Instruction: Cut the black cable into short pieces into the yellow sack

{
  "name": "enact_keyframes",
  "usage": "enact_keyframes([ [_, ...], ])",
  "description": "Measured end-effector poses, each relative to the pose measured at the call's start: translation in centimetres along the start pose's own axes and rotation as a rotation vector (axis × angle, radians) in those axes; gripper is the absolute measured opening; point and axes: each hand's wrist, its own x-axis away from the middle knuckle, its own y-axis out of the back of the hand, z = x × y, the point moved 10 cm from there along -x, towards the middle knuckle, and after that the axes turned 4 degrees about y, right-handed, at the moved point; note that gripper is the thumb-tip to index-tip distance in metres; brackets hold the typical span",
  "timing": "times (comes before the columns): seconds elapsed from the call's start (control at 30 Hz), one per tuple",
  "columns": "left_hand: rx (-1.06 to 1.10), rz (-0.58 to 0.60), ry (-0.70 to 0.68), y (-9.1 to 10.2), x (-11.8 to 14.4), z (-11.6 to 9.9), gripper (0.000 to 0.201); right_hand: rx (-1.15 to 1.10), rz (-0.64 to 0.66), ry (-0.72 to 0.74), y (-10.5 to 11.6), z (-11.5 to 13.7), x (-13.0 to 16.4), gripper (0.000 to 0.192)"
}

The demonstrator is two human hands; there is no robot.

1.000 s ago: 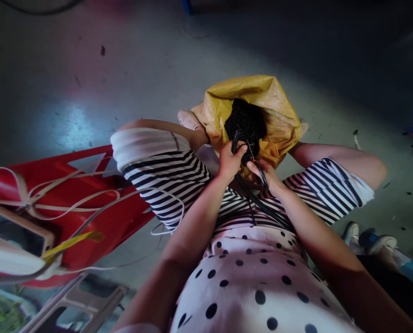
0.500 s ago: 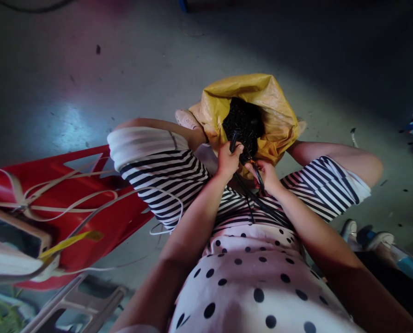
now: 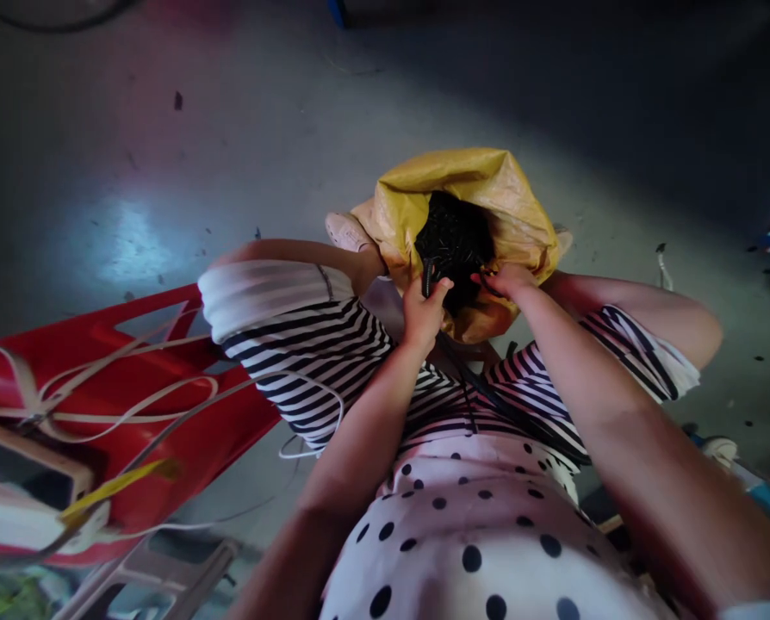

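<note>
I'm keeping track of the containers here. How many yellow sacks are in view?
1. The yellow sack stands on the floor between the person's knees, open and full of black tubing; left hand and right hand are at its mouth. Others may lie outside the view.

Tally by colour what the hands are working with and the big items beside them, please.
Yellow: 1, the sack
Black: 1, the tangle of cords, with the left hand and right hand at it
Red: 1, the plastic stool
White: 1, the loose straps on it
Total: 4
</note>
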Motion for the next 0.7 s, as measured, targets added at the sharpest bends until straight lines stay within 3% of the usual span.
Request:
enact_keyframes([
  [0.1,-0.012,-0.001,0.021,0.2,0.4,-0.1,0.048,-0.043,0.078,-0.059,-1.0,-0.1,-2.7,0.071],
  [0.4,-0.004,0.022,0.109,0.3,1.5,0.4,0.041,-0.054,0.115,-0.113,-2.6,0.3,-7.0,0.063],
  [0.6,-0.002,0.025,0.132,0.1,1.8,0.5,0.035,-0.077,0.167,-0.12,-3.2,0.6,-8.6,0.041],
  [0.7,0.011,0.035,0.15,-0.2,1.8,0.4,0.03,-0.146,0.137,-0.12,-3.1,-0.2,-8.2,0.041],
])
